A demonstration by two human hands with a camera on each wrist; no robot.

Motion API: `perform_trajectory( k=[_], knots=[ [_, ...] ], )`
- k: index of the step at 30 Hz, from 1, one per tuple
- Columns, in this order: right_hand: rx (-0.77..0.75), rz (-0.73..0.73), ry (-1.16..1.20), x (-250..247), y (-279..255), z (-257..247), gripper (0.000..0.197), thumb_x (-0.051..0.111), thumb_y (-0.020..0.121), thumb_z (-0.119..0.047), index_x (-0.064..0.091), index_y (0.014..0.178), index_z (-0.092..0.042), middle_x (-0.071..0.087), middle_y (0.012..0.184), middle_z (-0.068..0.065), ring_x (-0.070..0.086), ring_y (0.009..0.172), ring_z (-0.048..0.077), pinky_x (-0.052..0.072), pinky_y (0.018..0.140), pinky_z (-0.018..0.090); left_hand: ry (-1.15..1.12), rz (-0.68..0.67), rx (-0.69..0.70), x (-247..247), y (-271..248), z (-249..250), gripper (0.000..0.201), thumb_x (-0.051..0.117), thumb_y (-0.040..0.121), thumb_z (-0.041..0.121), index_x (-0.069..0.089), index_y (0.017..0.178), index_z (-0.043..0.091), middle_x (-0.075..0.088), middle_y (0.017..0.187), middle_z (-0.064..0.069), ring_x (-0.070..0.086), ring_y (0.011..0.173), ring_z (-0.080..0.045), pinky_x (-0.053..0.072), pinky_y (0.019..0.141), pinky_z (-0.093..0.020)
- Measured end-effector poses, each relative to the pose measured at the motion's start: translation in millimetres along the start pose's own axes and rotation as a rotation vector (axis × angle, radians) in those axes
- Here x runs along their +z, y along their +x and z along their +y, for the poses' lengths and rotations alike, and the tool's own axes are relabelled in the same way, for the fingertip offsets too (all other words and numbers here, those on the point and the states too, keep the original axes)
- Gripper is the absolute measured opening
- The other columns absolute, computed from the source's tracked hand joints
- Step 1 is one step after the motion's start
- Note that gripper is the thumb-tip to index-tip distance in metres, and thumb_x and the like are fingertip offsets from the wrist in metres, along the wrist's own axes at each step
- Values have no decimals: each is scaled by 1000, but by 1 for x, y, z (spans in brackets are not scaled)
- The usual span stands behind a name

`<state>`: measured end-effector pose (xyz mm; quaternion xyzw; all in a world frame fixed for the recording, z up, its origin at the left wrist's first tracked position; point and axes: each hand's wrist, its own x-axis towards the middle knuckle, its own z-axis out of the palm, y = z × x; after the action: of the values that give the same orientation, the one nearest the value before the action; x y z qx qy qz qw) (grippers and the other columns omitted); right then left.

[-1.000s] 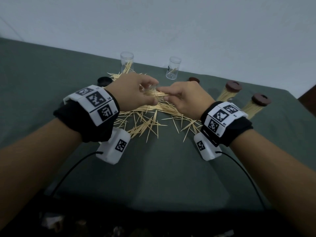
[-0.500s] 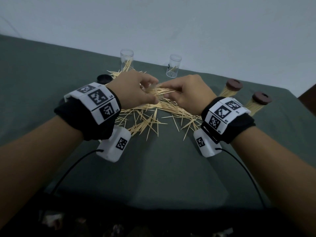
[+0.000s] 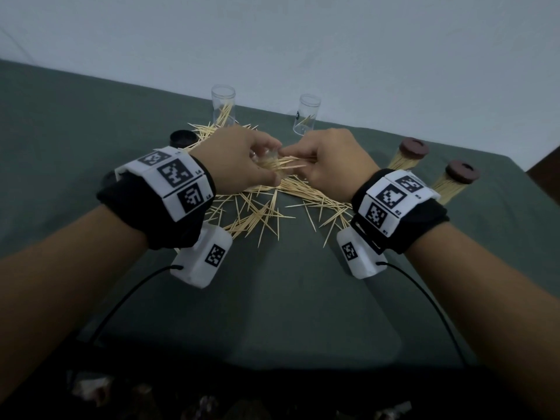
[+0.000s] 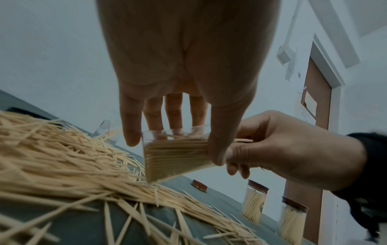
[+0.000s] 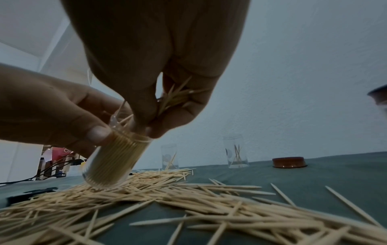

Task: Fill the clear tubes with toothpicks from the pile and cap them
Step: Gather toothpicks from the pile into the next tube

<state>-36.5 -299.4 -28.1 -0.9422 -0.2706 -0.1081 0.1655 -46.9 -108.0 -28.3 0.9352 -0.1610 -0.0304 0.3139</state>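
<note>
Going left to right across the bench (image 3: 272,298), progress looks partial. A dark cap (image 3: 182,137) lies loose at about ten o'clock of the toothpick pile (image 3: 266,207). Two clear tubes stand uncapped at the far edge, one at eleven o'clock (image 3: 223,104) and one at one o'clock (image 3: 306,118), each holding only a few sticks. At two to three o'clock stand two capped tubes (image 3: 407,156), packed full (these I judge finished). A brown cap (image 5: 289,162) waits loose near the open tubes.

The tube in hand (image 4: 173,159) hangs tilted just above the pile and is nearly packed, so by my reading it needs only a last pinch and a cap; two tubes remain to fill.

The left hand (image 3: 239,165) wraps this tube, thumb on the near side and fingers behind it. The right hand (image 3: 330,165), at three o'clock of the tube's mouth, pinches a small bunch of toothpicks (image 5: 178,97) between thumb and fingers, its tips at the rim.
</note>
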Motion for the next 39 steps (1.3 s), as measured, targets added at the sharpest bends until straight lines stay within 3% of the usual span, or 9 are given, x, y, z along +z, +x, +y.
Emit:
perform_trajectory(
  k=[3, 7, 11, 18, 21, 25, 30, 33, 39],
  knots=[
    [-13, 31, 1, 0, -1, -1, 20, 70, 87, -24, 75, 107, -23, 69, 90, 1, 60, 83, 16, 36, 75, 21, 6, -15, 19, 1, 0, 2, 51, 77, 77, 44, 60, 125, 38, 63, 109, 10, 61, 100, -11, 40, 79, -22],
    [54, -32, -7, -3, -1, -1, 27, 66, 91, -19, 70, 117, -25, 59, 98, -4, 52, 90, 8, 36, 80, 19, -3, -1, 7, 0, 0, 0, 60, 76, 77, 46, 57, 132, 34, 62, 115, 7, 60, 104, -12, 41, 89, -25],
    [93, -82, 38, -6, -3, -6, 37, 67, 88, -17, 66, 123, -30, 68, 110, -2, 61, 102, 13, 46, 91, 24, 5, 3, -15, -1, 1, -2, 61, 75, 78, 47, 56, 134, 34, 61, 111, 8, 59, 104, -11, 40, 89, -25],
    [59, 48, 87, -5, -4, -5, 16, 70, 88, -24, 76, 102, -28, 72, 82, -7, 60, 69, 5, 42, 65, 12, -19, 3, -19, -3, 1, -2, 62, 76, 77, 46, 56, 134, 33, 61, 114, 9, 59, 104, -9, 40, 91, -24],
    [-6, 47, 25, 0, -4, -2, 17, 70, 88, -22, 76, 104, -24, 65, 84, -1, 52, 75, 7, 35, 68, 11, -8, -13, 4, -1, 0, 0, 62, 77, 77, 46, 56, 134, 33, 62, 114, 9, 60, 103, -9, 38, 88, -22],
    [62, -2, 28, -2, -2, 2, 26, 65, 91, -16, 71, 114, -26, 51, 93, -12, 45, 87, 2, 27, 71, -3, -17, 7, -14, -2, 1, -1, 61, 77, 77, 46, 56, 133, 34, 62, 114, 9, 60, 104, -10, 38, 89, -23],
    [34, 99, 91, -3, -1, -1, 19, 70, 87, -18, 75, 104, -26, 67, 91, -7, 57, 84, 4, 37, 75, 6, -21, 7, -14, -5, 1, -3, 61, 77, 77, 46, 56, 133, 33, 62, 110, 10, 60, 104, -10, 41, 88, -25],
    [-47, 156, 44, 6, -2, -2, 14, 72, 84, -16, 78, 96, -20, 67, 84, 1, 55, 77, 10, 38, 70, 22, -8, -20, 21, -3, 1, 0, 59, 77, 77, 46, 58, 131, 34, 63, 113, 8, 61, 105, -10, 40, 88, -23],
    [17, 64, 55, 5, -3, -1, 33, 59, 89, -2, 73, 111, -22, 59, 97, -1, 52, 91, 11, 38, 79, 18, -28, 26, -3, -4, 1, -4, 59, 77, 76, 47, 58, 131, 35, 61, 109, 12, 61, 100, -7, 42, 84, -22]
  ],
)
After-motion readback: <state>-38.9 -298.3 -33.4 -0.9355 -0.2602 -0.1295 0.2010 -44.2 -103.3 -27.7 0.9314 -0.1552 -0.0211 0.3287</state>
